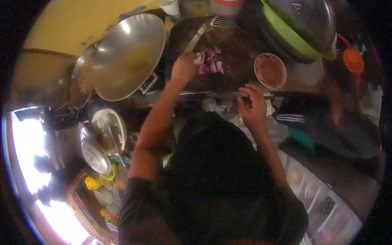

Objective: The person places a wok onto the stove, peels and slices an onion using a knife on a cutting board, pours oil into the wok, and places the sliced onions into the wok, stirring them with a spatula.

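Note:
My left hand (184, 68) is closed around the lower end of a long, flat, pale utensil (196, 37), which slants up towards a slotted turner (221, 22); whether the two are one piece is unclear. Close beside its fingers, pieces of peeled purple onion (210, 62) lie on the dark work surface. My right hand (253, 105) is at the near edge with fingers partly bent and spread. A thin reddish-brown thing (269, 97) shows behind it, and whether the fingers hold it cannot be told. Above this hand sits an oval bowl (270, 71) with brownish-pink contents.
A large metal wok (130, 56) stands left, another pan (82, 78) beside it. A green-rimmed basin (289, 33) and an orange ladle (353, 59) are at upper right. Another person's forearm (336, 102) is at right. A metal lid (96, 154) lies lower left, near a white container (122, 128).

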Demonstrator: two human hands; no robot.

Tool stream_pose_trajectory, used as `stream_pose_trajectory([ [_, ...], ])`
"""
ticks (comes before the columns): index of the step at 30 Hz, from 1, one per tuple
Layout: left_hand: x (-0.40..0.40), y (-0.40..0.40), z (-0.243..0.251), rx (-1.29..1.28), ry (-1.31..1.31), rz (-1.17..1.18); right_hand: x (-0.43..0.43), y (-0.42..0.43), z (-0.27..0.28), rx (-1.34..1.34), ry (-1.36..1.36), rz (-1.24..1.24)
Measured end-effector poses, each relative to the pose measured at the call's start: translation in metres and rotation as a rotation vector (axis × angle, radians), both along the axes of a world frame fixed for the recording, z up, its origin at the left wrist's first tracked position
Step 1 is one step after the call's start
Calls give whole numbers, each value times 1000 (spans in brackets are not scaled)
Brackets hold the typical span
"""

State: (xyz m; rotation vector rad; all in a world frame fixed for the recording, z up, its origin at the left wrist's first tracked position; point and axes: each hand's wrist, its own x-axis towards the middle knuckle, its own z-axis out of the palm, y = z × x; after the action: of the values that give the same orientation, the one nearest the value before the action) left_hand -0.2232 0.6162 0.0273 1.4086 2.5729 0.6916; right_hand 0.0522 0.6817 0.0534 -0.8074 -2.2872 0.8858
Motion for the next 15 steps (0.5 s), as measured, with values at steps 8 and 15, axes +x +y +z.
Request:
stream_pose_trajectory([
  [8, 6, -10, 23, -16, -68, 65, -16, 14, 3, 53, -110, -40],
  [15, 15, -30, 5, -64, 169, 60, -100, 20, -10, 206, -176, 72],
])
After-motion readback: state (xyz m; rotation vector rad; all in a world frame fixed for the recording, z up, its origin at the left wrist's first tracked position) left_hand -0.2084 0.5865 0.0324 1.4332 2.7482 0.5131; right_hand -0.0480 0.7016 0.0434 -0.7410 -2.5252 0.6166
